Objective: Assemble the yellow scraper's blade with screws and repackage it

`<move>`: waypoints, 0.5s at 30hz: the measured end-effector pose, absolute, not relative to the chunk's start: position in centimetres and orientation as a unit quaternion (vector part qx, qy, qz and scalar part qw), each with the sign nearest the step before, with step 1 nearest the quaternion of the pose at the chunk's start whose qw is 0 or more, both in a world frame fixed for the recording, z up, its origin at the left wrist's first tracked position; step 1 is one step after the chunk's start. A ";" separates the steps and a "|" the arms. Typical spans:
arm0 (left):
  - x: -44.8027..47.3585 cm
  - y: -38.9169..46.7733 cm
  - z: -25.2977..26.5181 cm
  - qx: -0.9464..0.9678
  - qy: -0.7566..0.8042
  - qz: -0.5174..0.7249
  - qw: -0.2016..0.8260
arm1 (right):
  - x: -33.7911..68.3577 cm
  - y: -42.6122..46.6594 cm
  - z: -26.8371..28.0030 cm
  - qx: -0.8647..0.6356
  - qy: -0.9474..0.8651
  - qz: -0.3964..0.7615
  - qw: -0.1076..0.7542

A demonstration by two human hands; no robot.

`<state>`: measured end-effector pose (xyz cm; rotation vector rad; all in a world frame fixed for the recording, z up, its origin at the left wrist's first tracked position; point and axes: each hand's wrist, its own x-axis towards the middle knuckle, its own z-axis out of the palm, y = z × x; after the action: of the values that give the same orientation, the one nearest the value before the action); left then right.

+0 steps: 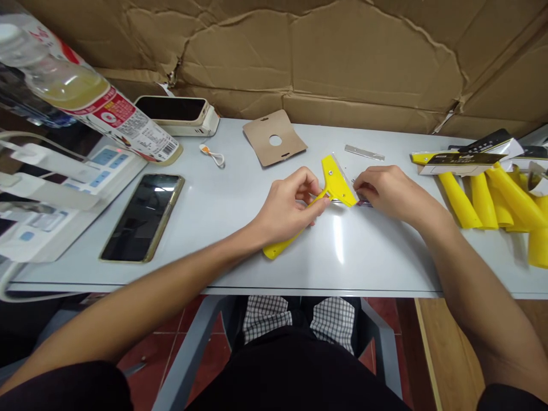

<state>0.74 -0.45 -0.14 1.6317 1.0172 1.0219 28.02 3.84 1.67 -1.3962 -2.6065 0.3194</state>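
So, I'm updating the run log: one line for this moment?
left hand: holding yellow scraper; right hand: beside scraper, grip unclear; metal strip: lying on table

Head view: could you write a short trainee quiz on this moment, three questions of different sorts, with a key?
1. Where do the left grip's thumb and forefinger close on the yellow tool? A) the blade edge; B) the narrow neck; C) the rounded butt end
2. True or false: the hole in the brown card is square.
3. Fill in: as seen here, the loose metal strip lies to the ___ of that card.

Key: 1. B; 2. False, it is round; 3. right
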 end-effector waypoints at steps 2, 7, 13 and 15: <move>0.7 -0.5 -0.2 0.666 0.417 0.412 0.461 | 28.0 3.6 2.1 -0.481 -0.863 0.104 0.110; 0.8 -0.7 -0.3 0.678 0.418 0.401 0.452 | 27.2 2.2 3.9 -0.496 -0.833 0.130 0.210; 0.7 -0.8 -0.2 0.682 0.426 0.389 0.449 | 25.3 0.7 4.3 -0.438 -0.841 0.206 0.243; 0.7 -0.8 -0.2 0.688 0.429 0.391 0.437 | 25.1 0.6 3.9 -0.421 -0.850 0.200 0.246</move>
<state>0.70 -0.78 -0.22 1.7109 1.0660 0.9717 25.09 0.57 3.93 -1.1486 -2.3193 0.5450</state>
